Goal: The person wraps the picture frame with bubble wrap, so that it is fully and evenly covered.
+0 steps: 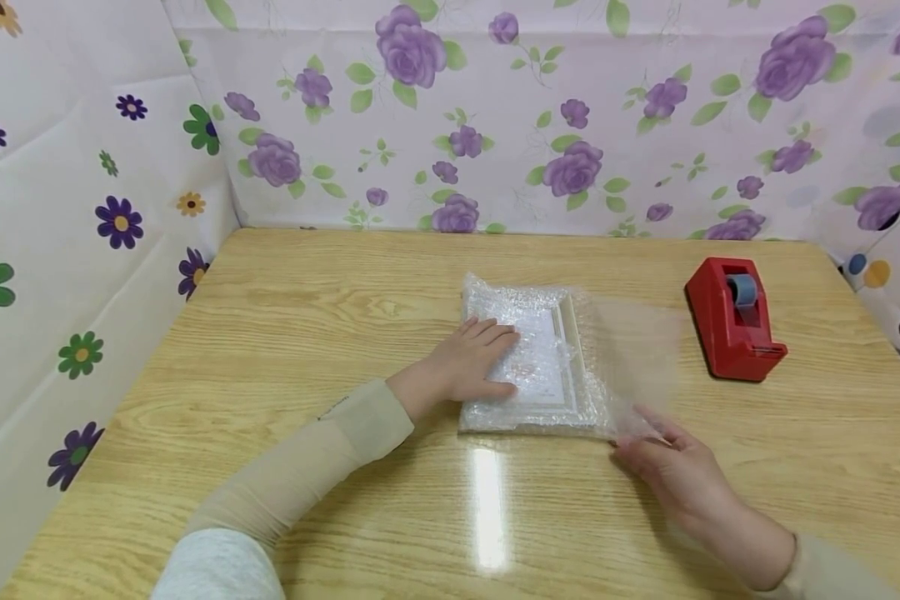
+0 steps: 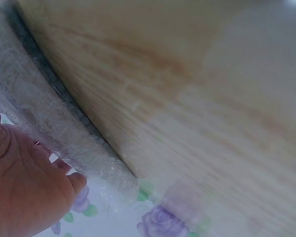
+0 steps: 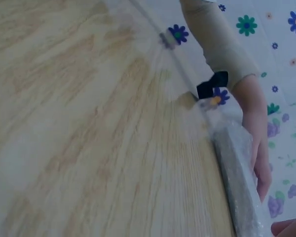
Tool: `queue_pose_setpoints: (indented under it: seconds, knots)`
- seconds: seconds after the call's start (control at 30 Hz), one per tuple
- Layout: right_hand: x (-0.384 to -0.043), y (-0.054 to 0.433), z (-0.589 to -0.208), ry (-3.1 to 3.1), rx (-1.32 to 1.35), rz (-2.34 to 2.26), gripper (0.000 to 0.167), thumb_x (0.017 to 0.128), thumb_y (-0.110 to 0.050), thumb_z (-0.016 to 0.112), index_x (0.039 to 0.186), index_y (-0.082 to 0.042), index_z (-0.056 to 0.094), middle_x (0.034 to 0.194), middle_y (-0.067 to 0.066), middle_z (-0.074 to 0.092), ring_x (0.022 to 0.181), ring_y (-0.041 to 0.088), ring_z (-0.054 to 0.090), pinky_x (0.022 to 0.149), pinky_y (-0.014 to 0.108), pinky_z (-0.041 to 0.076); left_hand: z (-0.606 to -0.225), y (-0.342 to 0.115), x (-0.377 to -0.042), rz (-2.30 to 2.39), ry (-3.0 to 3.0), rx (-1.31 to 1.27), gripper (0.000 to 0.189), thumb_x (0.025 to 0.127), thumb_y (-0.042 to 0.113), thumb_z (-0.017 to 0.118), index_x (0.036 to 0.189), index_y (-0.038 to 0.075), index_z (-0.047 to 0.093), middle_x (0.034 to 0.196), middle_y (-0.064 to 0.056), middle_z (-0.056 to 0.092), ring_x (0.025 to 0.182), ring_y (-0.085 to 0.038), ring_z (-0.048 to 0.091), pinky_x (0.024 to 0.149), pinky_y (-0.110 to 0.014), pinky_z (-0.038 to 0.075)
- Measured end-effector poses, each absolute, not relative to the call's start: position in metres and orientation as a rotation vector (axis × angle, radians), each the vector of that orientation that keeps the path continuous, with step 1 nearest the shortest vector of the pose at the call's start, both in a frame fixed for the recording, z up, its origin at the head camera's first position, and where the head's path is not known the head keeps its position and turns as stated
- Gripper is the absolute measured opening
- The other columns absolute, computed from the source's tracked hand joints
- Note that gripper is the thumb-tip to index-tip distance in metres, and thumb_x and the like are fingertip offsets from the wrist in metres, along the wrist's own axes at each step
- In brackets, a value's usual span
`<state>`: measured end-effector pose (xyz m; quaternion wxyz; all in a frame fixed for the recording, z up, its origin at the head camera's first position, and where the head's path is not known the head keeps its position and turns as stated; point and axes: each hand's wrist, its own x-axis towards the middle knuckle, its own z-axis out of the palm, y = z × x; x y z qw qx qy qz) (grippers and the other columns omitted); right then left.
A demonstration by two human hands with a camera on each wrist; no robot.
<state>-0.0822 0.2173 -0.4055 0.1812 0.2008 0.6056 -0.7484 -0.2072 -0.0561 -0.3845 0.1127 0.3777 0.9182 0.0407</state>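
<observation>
A picture frame (image 1: 574, 342) with a pale border lies flat on the table, covered in clear bubble wrap (image 1: 645, 350). My left hand (image 1: 480, 360) rests on the left part of the wrapped frame with its fingers spread. At the lower right corner, my right hand (image 1: 678, 475) pinches the loose edge of the bubble wrap, which extends past the frame's right side. In the left wrist view the wrapped edge (image 2: 54, 98) runs beside the left palm. The right wrist view shows the wrapped frame (image 3: 237, 177) under the left hand, with only a bit of the right hand at the corner.
A red tape dispenser (image 1: 731, 321) with a blue-grey roll stands right of the frame. The wooden table (image 1: 330, 283) meets flower-patterned cloth (image 1: 510, 125) at the back and left. Light reflects off the tabletop in front of the frame.
</observation>
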Motion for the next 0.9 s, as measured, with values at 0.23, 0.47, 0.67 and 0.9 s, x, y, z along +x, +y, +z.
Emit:
queue_pose_setpoints:
  seconds: [0.23,0.47,0.67,0.9]
  knots:
    - [-0.085,0.206,-0.408,1.852,0.572,-2.012,0.019,0.089,-0.005,0.062,0.107,-0.008,0.055,0.085,-0.017,0.063,0.084,-0.004,0.057,0.079,0.014,0.051,-0.383,-0.056,-0.207,0.110,2.690,1.098,0.076,0.092,0.052,0.050,0.150,0.011,0.025,0.156,-0.005,0.026,0.145,-0.029,0.018,0.121,-0.044,0.007]
    - [-0.087,0.205,-0.410,1.852,0.579,-2.038,0.038,0.094,-0.005,0.055,0.130,0.005,0.044,0.096,-0.014,0.065,0.089,-0.007,0.061,0.084,0.015,0.052,-0.384,-0.056,-0.206,0.096,2.689,1.100,0.075,0.093,0.052,0.048,0.151,0.011,0.024,0.157,-0.004,0.025,0.145,-0.029,0.017,0.121,-0.043,0.006]
    - [-0.083,0.198,-0.405,2.155,0.553,-1.823,0.050,0.092,-0.014,0.062,0.133,0.010,0.045,0.106,-0.016,0.064,0.088,-0.017,0.051,0.077,0.005,0.045,-0.384,-0.055,-0.206,0.100,2.679,1.089,0.076,0.093,0.053,0.047,0.152,0.012,0.022,0.157,-0.005,0.023,0.146,-0.029,0.015,0.121,-0.043,0.005]
    - [-0.077,0.188,-0.394,2.492,0.392,-1.617,0.024,0.090,-0.011,0.064,0.100,0.010,0.066,0.054,-0.009,0.048,0.050,0.000,0.038,0.044,0.018,0.035,-0.384,-0.054,-0.204,0.074,2.662,1.107,0.075,0.095,0.052,0.043,0.152,0.011,0.018,0.158,-0.007,0.020,0.146,-0.030,0.013,0.121,-0.044,0.003]
